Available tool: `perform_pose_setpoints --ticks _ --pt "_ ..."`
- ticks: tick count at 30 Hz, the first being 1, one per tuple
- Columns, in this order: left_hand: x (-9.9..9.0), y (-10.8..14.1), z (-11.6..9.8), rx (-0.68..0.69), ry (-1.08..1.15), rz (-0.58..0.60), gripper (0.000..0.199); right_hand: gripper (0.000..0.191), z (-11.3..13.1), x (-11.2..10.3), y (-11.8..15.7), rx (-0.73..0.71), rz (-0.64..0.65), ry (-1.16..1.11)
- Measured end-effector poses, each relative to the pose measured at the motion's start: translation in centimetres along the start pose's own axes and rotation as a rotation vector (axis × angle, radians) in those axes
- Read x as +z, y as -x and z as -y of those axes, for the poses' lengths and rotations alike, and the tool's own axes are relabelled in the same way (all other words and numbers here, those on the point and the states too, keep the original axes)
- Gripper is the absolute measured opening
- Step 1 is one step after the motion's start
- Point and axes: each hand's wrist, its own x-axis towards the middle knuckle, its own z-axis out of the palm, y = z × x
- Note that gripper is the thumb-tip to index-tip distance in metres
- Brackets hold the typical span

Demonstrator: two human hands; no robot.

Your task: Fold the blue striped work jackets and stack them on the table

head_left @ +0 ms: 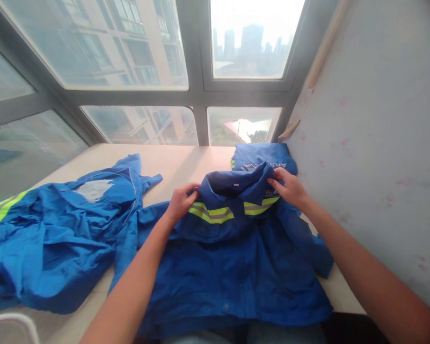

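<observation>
A dark blue work jacket (pixel 218 258) with yellow-green and grey reflective bands lies front up before me, its collar away from me and raised a little. My left hand (pixel 182 201) pinches the cloth at the left shoulder, beside the collar. At the right side of the collar my right hand (pixel 288 187) grips the fabric between thumb and fingers. The jacket's sleeves spread out to both sides, the left one reaching toward a second blue garment (pixel 57 243), which lies crumpled with a pale patch on it.
Behind the collar, a folded blue garment (pixel 263 154) with white lettering rests near the window. The pale tabletop (pixel 165 160) meets window frames at the back and a patterned wall (pixel 387 143) on the right. A white curved object (pixel 16 317) is at the lower left.
</observation>
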Motion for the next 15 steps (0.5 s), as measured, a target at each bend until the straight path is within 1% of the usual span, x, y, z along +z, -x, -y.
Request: perform_pose_setpoints --ticks 2,4,6,10,12,13,15 --pt "-1.7 -0.8 -1.5 0.035 -0.039 -0.088 0.028 0.021 1.4 -1.0 -0.4 -0.096 -0.127 0.048" --pt "-3.8 -1.6 -3.8 0.095 -0.128 -0.137 0.026 0.020 3.3 -2.4 -1.2 -0.219 -0.216 0.118" --pt "-6.2 -2.3 -6.7 0.154 -0.222 -0.169 0.025 0.019 5.7 -4.1 -2.1 -0.330 -0.287 0.190" --pt "-11.7 -3.1 -13.6 0.271 -0.372 -0.157 0.031 0.021 11.1 -8.5 -3.6 -0.497 -0.447 0.358" --pt "-14.7 -3.4 -17.0 0.338 -0.454 -0.184 0.038 0.026 13.7 -10.8 -4.3 -0.549 -0.542 0.490" --pt "-16.2 -3.5 -18.4 0.363 -0.503 -0.212 0.045 0.030 14.8 -12.0 -4.7 -0.552 -0.582 0.567" --pt "-18.5 -3.8 -20.5 0.382 -0.597 -0.264 0.060 0.041 16.4 -13.9 -6.0 -0.498 -0.635 0.716"
